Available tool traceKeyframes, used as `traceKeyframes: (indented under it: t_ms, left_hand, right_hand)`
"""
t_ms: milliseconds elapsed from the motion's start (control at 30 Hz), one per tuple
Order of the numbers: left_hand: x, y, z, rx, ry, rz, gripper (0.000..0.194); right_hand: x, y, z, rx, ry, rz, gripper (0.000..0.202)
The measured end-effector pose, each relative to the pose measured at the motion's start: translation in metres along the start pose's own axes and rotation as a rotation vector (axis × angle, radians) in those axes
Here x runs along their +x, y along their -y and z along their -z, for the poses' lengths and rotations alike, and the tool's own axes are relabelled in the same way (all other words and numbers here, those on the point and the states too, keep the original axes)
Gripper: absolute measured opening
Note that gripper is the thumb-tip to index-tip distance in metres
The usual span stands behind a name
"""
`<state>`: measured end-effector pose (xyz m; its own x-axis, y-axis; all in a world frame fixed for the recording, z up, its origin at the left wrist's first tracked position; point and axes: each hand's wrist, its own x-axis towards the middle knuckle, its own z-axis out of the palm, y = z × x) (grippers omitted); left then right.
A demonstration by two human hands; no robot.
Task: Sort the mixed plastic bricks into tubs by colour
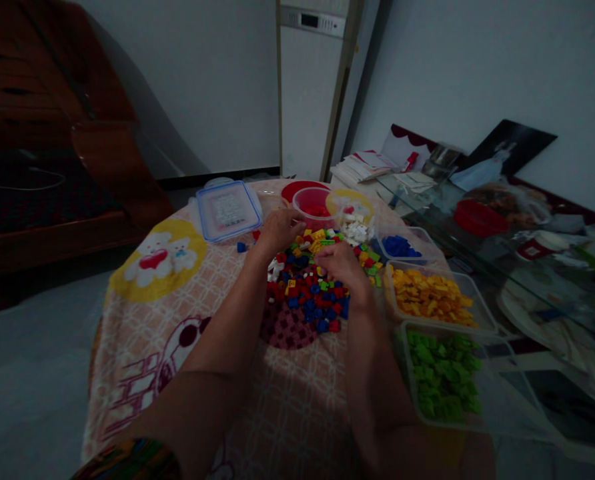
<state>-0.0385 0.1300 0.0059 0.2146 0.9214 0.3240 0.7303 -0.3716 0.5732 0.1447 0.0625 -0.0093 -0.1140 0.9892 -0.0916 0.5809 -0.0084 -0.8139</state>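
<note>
A mixed pile of small plastic building bricks (307, 283) in red, blue, yellow, green and white is spread over the middle of the round table. My left hand (281, 231) is at the pile's far left side, just in front of a pink bowl (311, 198) with red pieces inside. Its fingers point right and look apart, with nothing visible in them. Over the right part of the pile, my right hand (340, 262) has its fingertips pressed together among the bricks. Whatever they pinch is too small and dim to make out.
On the right stand clear tubs of blue bricks (400, 247), yellow bricks (430, 297) and green bricks (445, 373). White bricks (357, 229) lie in a clear bag or container behind the pile. A blue-rimmed lid (229, 211) rests at the back left. A cluttered glass table (477, 260) adjoins the right.
</note>
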Motion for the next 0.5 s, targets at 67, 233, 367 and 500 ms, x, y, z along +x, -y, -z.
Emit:
traceKeyframes:
  t_ms: [67,233,367,500]
  left_hand:
    - [0.000,0.000,0.001,-0.005,-0.003,-0.003,0.031]
    - [0.000,-0.001,0.002,-0.010,0.000,-0.008,0.031]
    - [0.000,0.000,0.002,-0.015,-0.003,-0.011,0.031]
    - [0.000,0.000,0.001,-0.019,-0.002,-0.019,0.031]
  right_hand:
    - [-0.001,0.008,-0.005,-0.283,0.064,0.059,0.018]
    - [-0.005,0.023,-0.015,-0.754,0.098,0.036,0.032]
    - [-0.009,0.030,-0.018,-0.851,0.130,0.013,0.034]
    - [-0.010,0.030,-0.019,-0.875,0.135,0.048,0.035]
